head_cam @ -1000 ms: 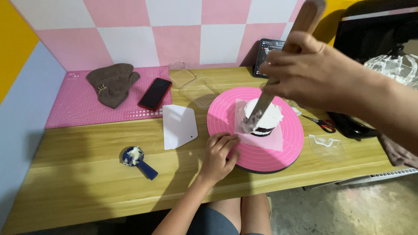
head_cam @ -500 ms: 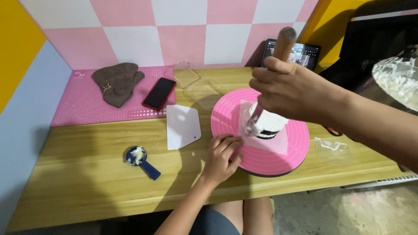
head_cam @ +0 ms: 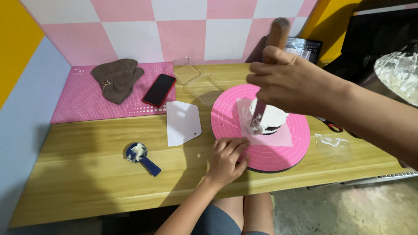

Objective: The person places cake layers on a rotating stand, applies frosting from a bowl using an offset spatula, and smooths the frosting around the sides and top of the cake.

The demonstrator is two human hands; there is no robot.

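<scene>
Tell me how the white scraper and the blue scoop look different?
The scraper is white, wide and flat; the scoop is blue, with a round bowl and a short handle. The scraper looks clean, while the scoop holds a dab of white cream. The scraper lies beside the pink turntable; the scoop lies farther from it. Both rest on the wooden table, untouched by either hand.
</scene>
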